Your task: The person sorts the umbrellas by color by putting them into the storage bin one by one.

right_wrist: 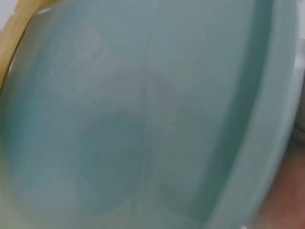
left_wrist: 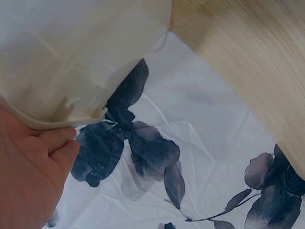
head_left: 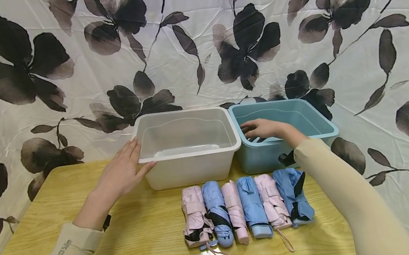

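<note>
My left hand (head_left: 124, 170) rests at the near left corner of a white plastic bin (head_left: 190, 169). Its fingers lie fairly straight along the left rim, and the thumb reaches onto the front rim. In the left wrist view, fingertips (left_wrist: 70, 143) touch that rim. My right hand (head_left: 263, 129) reaches over the front of a blue bin (head_left: 261, 159), its fingers pointing left inside. Dark patches show below these fingers; I cannot tell whether they hold anything. The blurred right wrist view is mostly filled by the blue bin's wall, with a bit of hand at the lower right.
Folded umbrellas lie in a row before the bins: a pink one (head_left: 194, 212), a blue one (head_left: 252, 206) and several others, some with loose straps. All rest on a wooden table (head_left: 134, 245). A floral cloth (head_left: 187, 41) hangs behind.
</note>
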A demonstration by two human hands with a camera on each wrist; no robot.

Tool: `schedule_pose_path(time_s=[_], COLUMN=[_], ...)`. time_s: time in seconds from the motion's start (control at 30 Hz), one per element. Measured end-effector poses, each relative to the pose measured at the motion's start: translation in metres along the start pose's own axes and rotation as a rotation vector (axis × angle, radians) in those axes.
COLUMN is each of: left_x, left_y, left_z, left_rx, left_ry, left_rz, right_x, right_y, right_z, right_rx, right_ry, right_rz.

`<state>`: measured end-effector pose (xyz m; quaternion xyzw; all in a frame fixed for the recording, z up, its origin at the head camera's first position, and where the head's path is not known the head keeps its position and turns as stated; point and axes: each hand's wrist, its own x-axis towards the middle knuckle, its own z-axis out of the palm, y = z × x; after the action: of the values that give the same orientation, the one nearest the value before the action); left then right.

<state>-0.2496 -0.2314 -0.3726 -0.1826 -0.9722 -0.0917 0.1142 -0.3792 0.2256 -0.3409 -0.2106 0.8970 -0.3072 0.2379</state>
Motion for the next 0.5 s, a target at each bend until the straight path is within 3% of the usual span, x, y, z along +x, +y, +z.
schedule_pose_path(time_s=[0.3,0.5], left_x=[0.001,0.0], left_y=[-0.001,0.0], left_z=[0.001,0.001], left_rx=[-0.013,-0.01], left_ry=[-0.007,-0.011], left_rz=[-0.001,-0.008], right_x=[-0.043,-0.081], right_y=[-0.004,-0.004], right_z=[0.005,0.015], right_rx=[-0.11,-0.088], right_ry=[0.169,0.307], right_rz=[-0.158,-0.242])
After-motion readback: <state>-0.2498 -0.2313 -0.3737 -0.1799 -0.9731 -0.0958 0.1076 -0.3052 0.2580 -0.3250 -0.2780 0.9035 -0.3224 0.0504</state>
